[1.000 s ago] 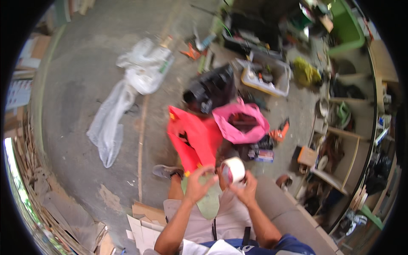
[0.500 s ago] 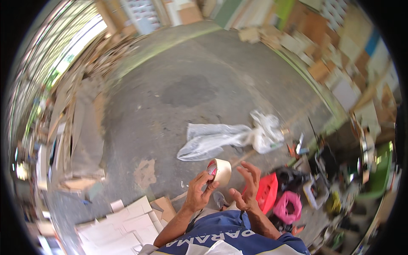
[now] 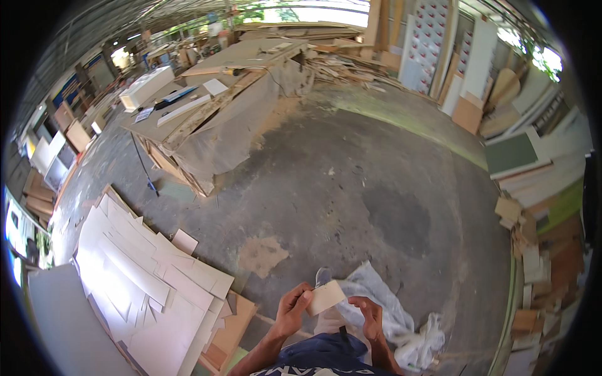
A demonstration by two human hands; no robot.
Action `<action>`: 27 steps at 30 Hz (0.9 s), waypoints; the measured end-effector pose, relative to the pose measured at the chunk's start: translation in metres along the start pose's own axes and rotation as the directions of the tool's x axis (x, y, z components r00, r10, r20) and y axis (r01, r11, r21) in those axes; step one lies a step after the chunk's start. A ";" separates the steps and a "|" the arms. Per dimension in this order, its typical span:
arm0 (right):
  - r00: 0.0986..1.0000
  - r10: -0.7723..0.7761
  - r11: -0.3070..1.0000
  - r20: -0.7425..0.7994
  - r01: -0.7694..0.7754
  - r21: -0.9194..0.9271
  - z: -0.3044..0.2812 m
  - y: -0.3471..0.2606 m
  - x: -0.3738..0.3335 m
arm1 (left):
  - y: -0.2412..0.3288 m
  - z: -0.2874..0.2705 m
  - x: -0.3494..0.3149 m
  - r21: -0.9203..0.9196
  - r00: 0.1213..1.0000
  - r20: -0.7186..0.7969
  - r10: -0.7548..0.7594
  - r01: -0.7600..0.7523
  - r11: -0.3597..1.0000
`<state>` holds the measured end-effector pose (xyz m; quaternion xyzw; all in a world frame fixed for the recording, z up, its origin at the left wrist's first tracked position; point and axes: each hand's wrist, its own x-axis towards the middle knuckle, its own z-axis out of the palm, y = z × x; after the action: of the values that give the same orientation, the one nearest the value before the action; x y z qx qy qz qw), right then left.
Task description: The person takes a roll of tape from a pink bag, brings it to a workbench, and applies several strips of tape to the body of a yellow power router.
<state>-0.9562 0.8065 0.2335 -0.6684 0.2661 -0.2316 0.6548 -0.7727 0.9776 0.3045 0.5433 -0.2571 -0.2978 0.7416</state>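
My left hand grips a wide roll of cream packing tape by its left end, in front of my body. The roll lies sideways, with its smooth outer face in view. My right hand is just right of the roll, fingers loosely bent and holding nothing that I can see. Whether its fingertips touch the tape I cannot tell. Beyond and to the right of my hands, a crumpled clear plastic sheet lies on the floor. My shoe shows just past the roll.
White sheet boards lie stacked at the left, over a brown board. A large workbench bearing a level and strips stands at the far left. Wood offcuts line the right side, and panels lean at the back.
My view has swung left, bringing the workbench and the white boards further in. The roll has turned in my left hand, hiding its core. My right hand's fingers have lowered beside the roll.
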 end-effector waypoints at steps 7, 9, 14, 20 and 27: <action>0.865 -0.272 0.958 0.421 0.284 0.035 0.035 -0.091 0.263 | -0.010 -0.025 0.202 -0.331 0.943 -0.244 -0.228 0.140 0.933; 0.794 -0.286 0.957 0.536 0.261 0.123 0.059 -0.104 0.323 | -0.003 -0.049 0.247 -0.398 0.927 -0.324 -0.186 0.045 0.916; 0.671 -0.186 0.967 0.718 0.255 0.012 0.129 -0.121 0.464 | 0.009 -0.114 0.345 -0.510 0.851 -0.485 -0.201 -0.088 0.856; 0.597 -0.122 0.988 0.793 0.149 0.039 0.200 -0.104 0.629 | 0.001 -0.193 0.487 -0.509 0.814 -0.523 -0.254 -0.058 0.859; 0.734 -0.009 0.984 0.679 -0.114 0.136 0.237 -0.098 0.829 | 0.039 -0.261 0.735 -0.302 0.824 -0.447 -0.348 0.227 0.926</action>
<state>-0.1722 0.4386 0.2912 -0.6413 0.0081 0.0244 0.7669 -0.0749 0.6265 0.3124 0.5415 0.0629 -0.2868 0.7878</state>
